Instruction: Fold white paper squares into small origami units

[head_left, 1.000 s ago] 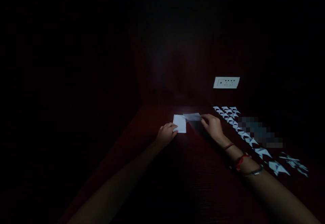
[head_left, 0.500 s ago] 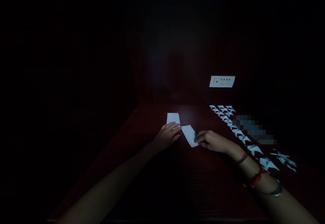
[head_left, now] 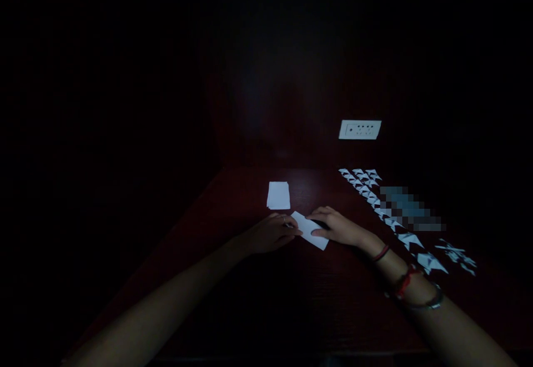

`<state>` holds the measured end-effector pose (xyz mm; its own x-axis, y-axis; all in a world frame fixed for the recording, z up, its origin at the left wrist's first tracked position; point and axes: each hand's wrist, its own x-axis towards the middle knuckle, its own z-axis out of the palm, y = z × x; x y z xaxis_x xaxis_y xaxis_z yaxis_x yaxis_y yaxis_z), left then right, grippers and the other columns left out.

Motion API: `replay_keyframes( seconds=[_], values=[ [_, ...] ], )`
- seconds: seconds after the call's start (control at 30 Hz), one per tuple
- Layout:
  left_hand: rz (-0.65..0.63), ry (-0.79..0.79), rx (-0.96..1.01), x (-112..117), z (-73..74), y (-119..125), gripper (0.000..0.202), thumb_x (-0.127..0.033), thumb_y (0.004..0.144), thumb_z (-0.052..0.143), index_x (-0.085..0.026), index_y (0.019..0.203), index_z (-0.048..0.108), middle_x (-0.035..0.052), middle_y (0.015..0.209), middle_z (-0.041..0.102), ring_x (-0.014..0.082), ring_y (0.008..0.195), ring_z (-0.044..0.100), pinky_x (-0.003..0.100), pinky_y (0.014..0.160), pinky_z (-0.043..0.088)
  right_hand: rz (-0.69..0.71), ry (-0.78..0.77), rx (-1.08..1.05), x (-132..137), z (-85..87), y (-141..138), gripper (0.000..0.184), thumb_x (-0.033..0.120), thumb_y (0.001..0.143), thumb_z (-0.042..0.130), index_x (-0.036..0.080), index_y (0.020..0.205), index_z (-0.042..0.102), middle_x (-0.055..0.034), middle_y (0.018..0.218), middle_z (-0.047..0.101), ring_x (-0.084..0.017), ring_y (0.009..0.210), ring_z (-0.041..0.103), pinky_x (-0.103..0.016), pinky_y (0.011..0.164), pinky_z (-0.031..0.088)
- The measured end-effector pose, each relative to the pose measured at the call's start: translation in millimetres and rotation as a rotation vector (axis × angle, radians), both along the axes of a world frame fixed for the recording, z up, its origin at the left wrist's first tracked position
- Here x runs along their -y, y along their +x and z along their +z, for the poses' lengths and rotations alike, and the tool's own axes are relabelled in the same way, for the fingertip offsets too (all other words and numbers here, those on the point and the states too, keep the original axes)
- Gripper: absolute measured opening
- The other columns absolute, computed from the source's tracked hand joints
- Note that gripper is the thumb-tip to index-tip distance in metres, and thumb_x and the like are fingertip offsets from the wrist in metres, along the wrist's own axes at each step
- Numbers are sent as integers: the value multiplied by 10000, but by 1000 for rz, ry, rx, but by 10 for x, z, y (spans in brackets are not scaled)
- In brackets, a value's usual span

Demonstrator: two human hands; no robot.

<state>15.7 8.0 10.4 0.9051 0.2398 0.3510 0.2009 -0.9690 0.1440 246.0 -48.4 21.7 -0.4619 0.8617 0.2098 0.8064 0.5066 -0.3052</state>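
A white sheet of paper (head_left: pixel 308 229) lies at a slant between my two hands, low over the table. My left hand (head_left: pixel 277 232) has its fingers closed on the sheet's left end; a ring shows on one finger. At the sheet's right end, my right hand (head_left: pixel 335 226) grips it, thumb on the near side and fingers on the far side. Just beyond my left hand lies a stack of white paper sheets (head_left: pixel 278 195), untouched by either hand.
Folded white paper pieces (head_left: pixel 375 198) run in rows along the table's right side. Small white paper scraps (head_left: pixel 457 255) lie right of them, near a blurred patch (head_left: pixel 410 209). A socket plate (head_left: pixel 360 130) is on the back wall. The dark red table (head_left: pixel 250 295) is dimly lit.
My left hand has moved off the paper stack, nearer to me, and now holds the single sheet's left end. The sheet has turned flatter across, and my right hand has spread along it.
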Motion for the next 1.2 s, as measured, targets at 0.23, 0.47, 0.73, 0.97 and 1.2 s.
replay_keyframes(
  seconds=[0.23, 0.47, 0.73, 0.97, 1.2],
  values=[
    [291, 4, 109, -183, -46, -98, 328, -243, 841, 448, -275, 1167, 452, 37, 1227, 419, 216, 1146, 346, 412, 956, 247, -61, -32, -22, -75, -56, -15, 296, 133, 755, 504, 216, 1022, 601, -55, 1062, 543, -175, 997, 466, -306, 879, 339],
    [195, -49, 60, -156, -72, -77, 267, -222, 831, 454, -261, 1086, 524, 12, 1097, 536, 167, 1027, 473, 329, 904, 338, -242, 55, 106, 33, -10, -155, 368, 460, 726, 537, 164, 932, 610, -97, 1040, 556, -250, 984, 462, -403, 831, 321],
    [384, -48, 173, -295, -46, -130, 269, -197, 850, 396, -215, 1099, 496, 52, 1140, 481, 206, 1064, 424, 385, 909, 319, -261, 57, 223, 83, 86, -285, 192, 256, 778, 496, 157, 902, 604, -122, 872, 630, -243, 870, 549, -372, 797, 319],
    [301, -70, 145, -225, -85, 13, 311, -244, 825, 470, -237, 1136, 465, 31, 1191, 458, 182, 1117, 393, 339, 943, 297, -244, 79, 239, 107, 103, -342, 265, 284, 749, 528, 154, 976, 572, -133, 875, 638, -248, 828, 579, -351, 775, 348],
    [134, -171, 143, -182, -90, 94, 311, -237, 818, 480, -224, 1128, 473, 24, 1136, 509, 157, 1070, 443, 296, 927, 329, -165, 58, 159, 123, 80, -364, 144, 180, 766, 457, 142, 768, 596, -124, 761, 639, -203, 724, 587, -301, 748, 355]
  ],
)
